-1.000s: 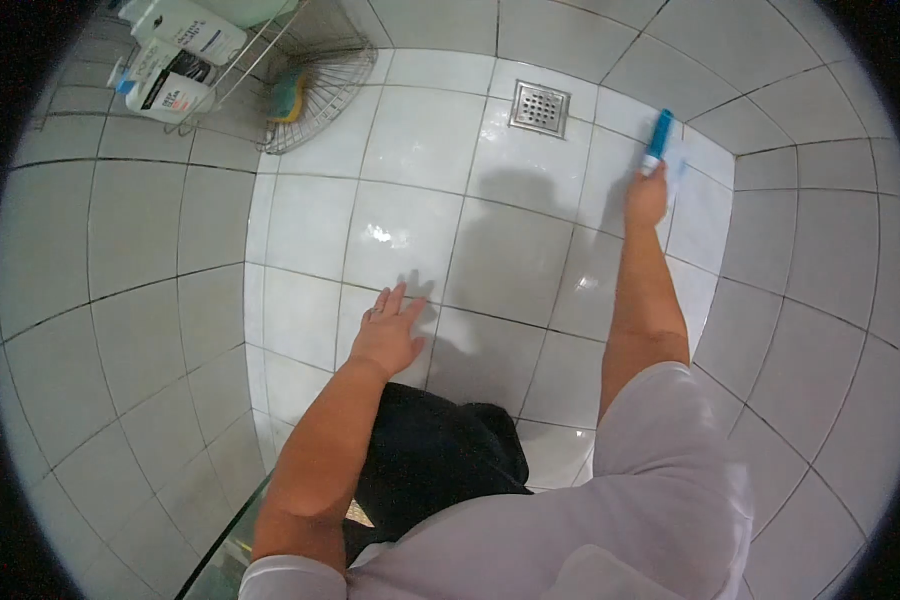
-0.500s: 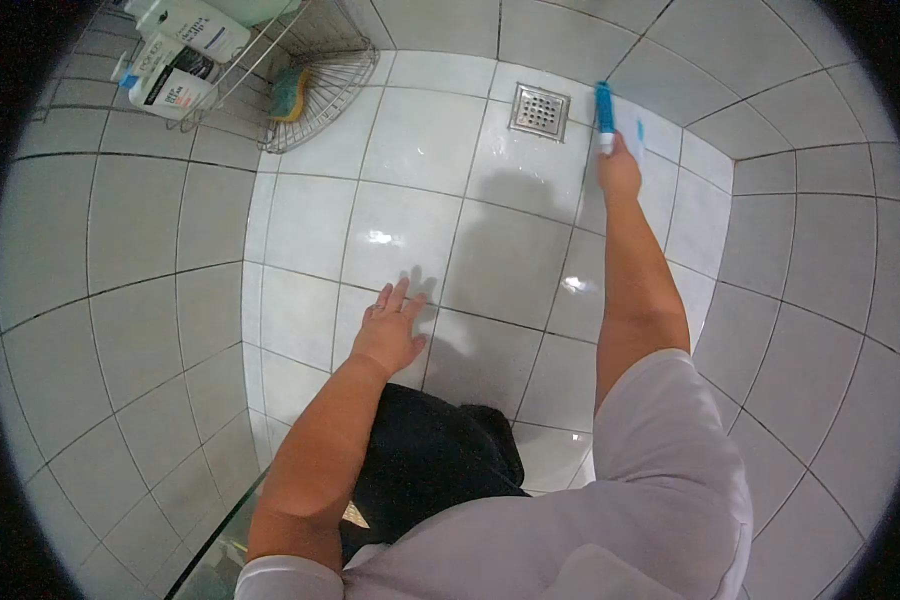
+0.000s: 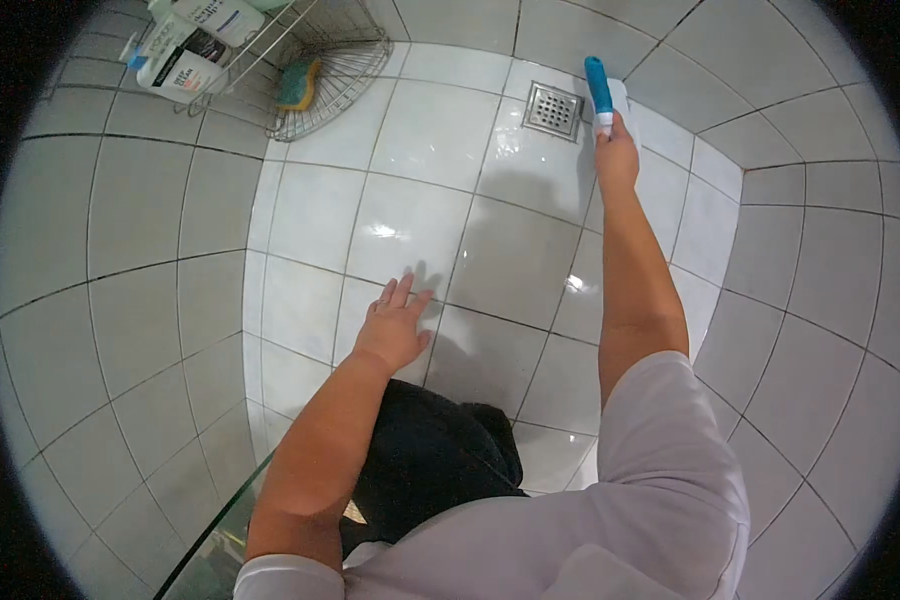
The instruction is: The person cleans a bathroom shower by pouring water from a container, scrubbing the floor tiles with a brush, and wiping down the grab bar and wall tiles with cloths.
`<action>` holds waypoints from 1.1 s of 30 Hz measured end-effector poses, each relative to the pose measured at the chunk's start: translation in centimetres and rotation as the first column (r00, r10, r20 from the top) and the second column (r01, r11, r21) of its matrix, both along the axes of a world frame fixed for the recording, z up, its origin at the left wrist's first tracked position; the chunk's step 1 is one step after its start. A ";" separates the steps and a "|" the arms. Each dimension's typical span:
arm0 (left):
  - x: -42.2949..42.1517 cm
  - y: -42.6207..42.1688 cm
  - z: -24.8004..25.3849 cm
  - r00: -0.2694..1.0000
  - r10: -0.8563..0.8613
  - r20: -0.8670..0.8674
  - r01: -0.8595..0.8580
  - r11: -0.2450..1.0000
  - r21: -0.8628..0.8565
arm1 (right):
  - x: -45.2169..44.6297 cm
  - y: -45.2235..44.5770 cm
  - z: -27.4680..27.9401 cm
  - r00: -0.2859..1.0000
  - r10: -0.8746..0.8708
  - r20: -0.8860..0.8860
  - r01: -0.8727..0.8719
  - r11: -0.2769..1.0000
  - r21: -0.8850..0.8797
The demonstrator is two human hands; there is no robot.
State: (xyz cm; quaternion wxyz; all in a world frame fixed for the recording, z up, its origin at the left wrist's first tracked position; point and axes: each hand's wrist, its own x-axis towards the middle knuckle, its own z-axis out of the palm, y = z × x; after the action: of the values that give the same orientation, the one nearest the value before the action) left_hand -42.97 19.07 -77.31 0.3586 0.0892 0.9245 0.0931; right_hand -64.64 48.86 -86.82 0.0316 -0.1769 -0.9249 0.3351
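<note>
A blue and white brush [image 3: 598, 88] is in my right hand [image 3: 617, 155], its blue end pointing at the foot of the back wall, just right of the square metal drain [image 3: 553, 110]. The bristles cannot be made out. My left hand [image 3: 394, 325] is low over the wet white floor tiles [image 3: 410, 225], fingers spread, nothing in it, its shadow beside the fingertips.
A wire corner rack [image 3: 335, 95] at the upper left holds a yellow and green sponge [image 3: 298, 84] and pump bottles [image 3: 182, 68]. Grey tiled walls [image 3: 150, 220] rise on both sides. A glass edge [image 3: 210, 525] shows at the lower left.
My right hand and the brush have moved left along the back wall, toward the drain. My left hand stays nearly where it was. The view has shifted slightly.
</note>
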 end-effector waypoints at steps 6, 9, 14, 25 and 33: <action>0.3 -0.4 -0.7 1.000 0.002 0.007 -0.002 1.000 -0.010 | 0.7 -8.8 -0.2 0.949 0.202 -0.242 -0.216 0.976 -0.032; 0.2 -0.4 -0.8 1.000 0.003 0.010 -0.003 1.000 -0.011 | 2.3 -16.8 -0.1 0.901 0.411 -0.143 -0.434 0.829 -0.352; 0.6 -0.8 -0.7 0.999 -0.033 -0.012 0.033 0.999 -0.027 | 3.3 -26.3 -2.7 0.694 0.702 -0.162 -0.701 0.605 -0.378; 2.7 -3.6 -0.6 0.996 0.093 -0.003 -0.093 0.995 -0.021 | -5.5 -25.0 -1.1 0.957 -0.119 -0.266 -0.023 0.879 -0.477; 3.3 -3.9 -0.4 0.996 0.081 -0.025 -0.081 0.997 0.021 | -8.7 -21.9 -8.7 0.994 0.006 -0.109 -0.082 0.701 -0.709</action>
State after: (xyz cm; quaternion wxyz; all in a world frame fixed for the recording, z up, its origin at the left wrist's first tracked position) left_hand -39.63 15.19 -77.67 0.3419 0.0565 0.9309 0.1158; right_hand -73.33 26.96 -95.50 -0.0018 -0.1365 -0.7251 0.6750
